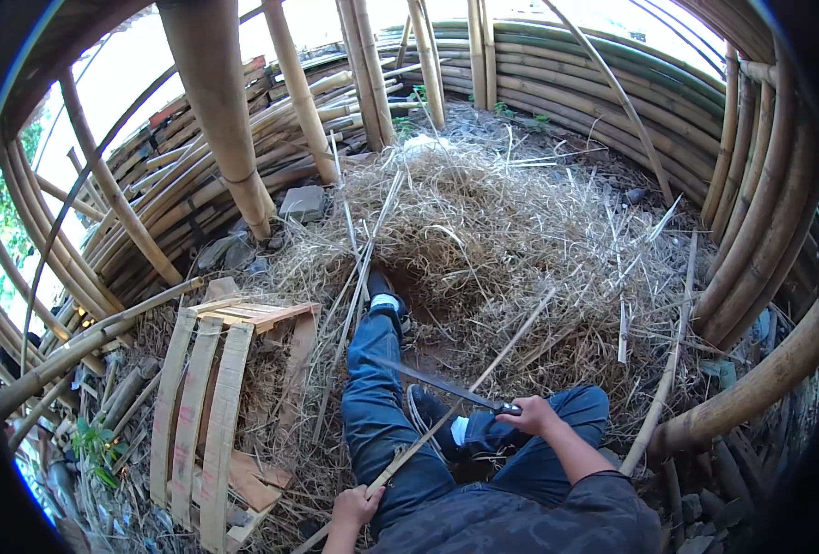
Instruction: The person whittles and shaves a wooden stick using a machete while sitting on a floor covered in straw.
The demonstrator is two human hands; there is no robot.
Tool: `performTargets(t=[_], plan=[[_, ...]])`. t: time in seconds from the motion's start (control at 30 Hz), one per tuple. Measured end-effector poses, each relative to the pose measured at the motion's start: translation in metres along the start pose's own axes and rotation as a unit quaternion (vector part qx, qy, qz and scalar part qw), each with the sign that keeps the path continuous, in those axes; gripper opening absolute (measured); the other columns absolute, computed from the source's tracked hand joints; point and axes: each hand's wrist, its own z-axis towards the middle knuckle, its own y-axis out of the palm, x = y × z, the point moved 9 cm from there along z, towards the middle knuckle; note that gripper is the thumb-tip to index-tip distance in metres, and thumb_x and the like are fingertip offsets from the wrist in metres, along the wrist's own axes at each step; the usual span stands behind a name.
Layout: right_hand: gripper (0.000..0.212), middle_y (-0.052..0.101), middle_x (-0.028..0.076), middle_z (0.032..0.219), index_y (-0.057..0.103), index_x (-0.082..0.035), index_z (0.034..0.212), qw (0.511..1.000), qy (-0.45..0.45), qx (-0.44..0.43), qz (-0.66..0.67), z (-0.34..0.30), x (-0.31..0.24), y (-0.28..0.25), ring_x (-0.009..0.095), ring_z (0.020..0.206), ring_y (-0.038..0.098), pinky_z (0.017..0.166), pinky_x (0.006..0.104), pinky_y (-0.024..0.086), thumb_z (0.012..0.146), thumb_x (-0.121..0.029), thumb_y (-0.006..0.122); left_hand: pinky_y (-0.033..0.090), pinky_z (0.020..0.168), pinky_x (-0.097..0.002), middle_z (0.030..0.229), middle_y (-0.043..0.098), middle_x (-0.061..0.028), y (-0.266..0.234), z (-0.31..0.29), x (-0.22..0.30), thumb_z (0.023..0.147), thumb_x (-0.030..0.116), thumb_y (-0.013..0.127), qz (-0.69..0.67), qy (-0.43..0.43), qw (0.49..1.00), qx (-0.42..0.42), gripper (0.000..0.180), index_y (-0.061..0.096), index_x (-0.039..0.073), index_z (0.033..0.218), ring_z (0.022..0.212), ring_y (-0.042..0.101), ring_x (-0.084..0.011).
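Observation:
My left hand (354, 508) is closed around the lower part of a long, thin bamboo strip (513, 343). The strip slants across my legs, its far end up and to the right over the straw. A long-bladed knife (435, 380) with a dark handle is gripped in my right hand (529, 415), above my right leg. Its blade points left and crosses the strip near the middle; whether the two touch I cannot tell. I sit with my left leg (372, 360) stretched forward and my right leg (576, 411) bent.
Dry straw and shavings (483, 222) are heaped ahead. A slatted wooden crate (220, 406) stands at the left. Bamboo posts (215, 102) rise at the far left, with stacked bamboo poles (603, 97) behind. A thick bamboo pole (751, 392) lies at the right.

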Motion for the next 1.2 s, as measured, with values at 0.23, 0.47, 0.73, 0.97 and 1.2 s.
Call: performTargets(t=[0.23,0.47,0.73,0.97,1.2], plan=[[0.059,0.064,0.022,0.071,0.064,-0.004,0.072,0.998,-0.029,0.037,-0.033,0.012,-0.018,0.000,0.043,0.071,0.063,0.064,0.0487,0.051,0.078,-0.063,0.064,0.051,0.071,-0.0512,0.074,0.065,-0.0261,0.001,0.008,0.002,0.086,0.058,0.054,-0.017,-0.014,1.000,-0.009,0.059,0.067,0.002,0.071,0.077,0.065,-0.0434],[0.061,0.065,0.017,0.066,0.066,-0.007,0.069,0.996,-0.048,0.054,-0.042,0.041,-0.016,-0.009,0.037,0.066,0.065,0.061,0.0443,0.051,0.069,-0.068,0.069,0.049,0.071,-0.0511,0.076,0.062,-0.0288,0.015,0.013,-0.009,0.090,0.050,0.054,-0.104,-0.022,0.992,-0.064,0.053,0.068,0.000,0.077,0.080,0.063,-0.0455],[0.069,0.065,0.015,0.065,0.064,-0.010,0.066,0.978,-0.120,0.105,-0.132,0.061,0.002,-0.014,0.036,0.064,0.066,0.060,0.0454,0.052,0.063,-0.079,0.064,0.048,0.068,-0.0489,0.073,0.061,-0.0292,0.016,0.013,-0.002,0.092,0.046,0.054,-0.136,-0.031,0.988,-0.065,0.051,0.067,-0.001,0.077,0.078,0.062,-0.0460],[0.060,0.066,0.018,0.070,0.068,-0.005,0.074,0.988,0.015,0.144,-0.052,0.066,0.035,-0.076,0.037,0.070,0.066,0.063,0.0453,0.052,0.074,-0.065,0.066,0.045,0.061,-0.0461,0.064,0.057,-0.0275,0.022,0.024,-0.014,0.092,0.044,0.054,-0.138,-0.026,0.987,-0.081,0.053,0.062,-0.004,0.070,0.065,0.061,-0.0432],[0.068,0.064,0.017,0.061,0.066,-0.006,0.069,0.989,-0.125,0.080,-0.024,0.048,-0.059,-0.014,0.035,0.061,0.066,0.059,0.0437,0.053,0.072,-0.074,0.062,0.036,0.049,-0.0370,0.050,0.043,-0.0114,0.024,0.020,-0.014,0.097,0.034,0.053,-0.210,0.035,0.977,-0.021,0.050,0.052,-0.004,0.064,0.050,0.039,-0.0145]])
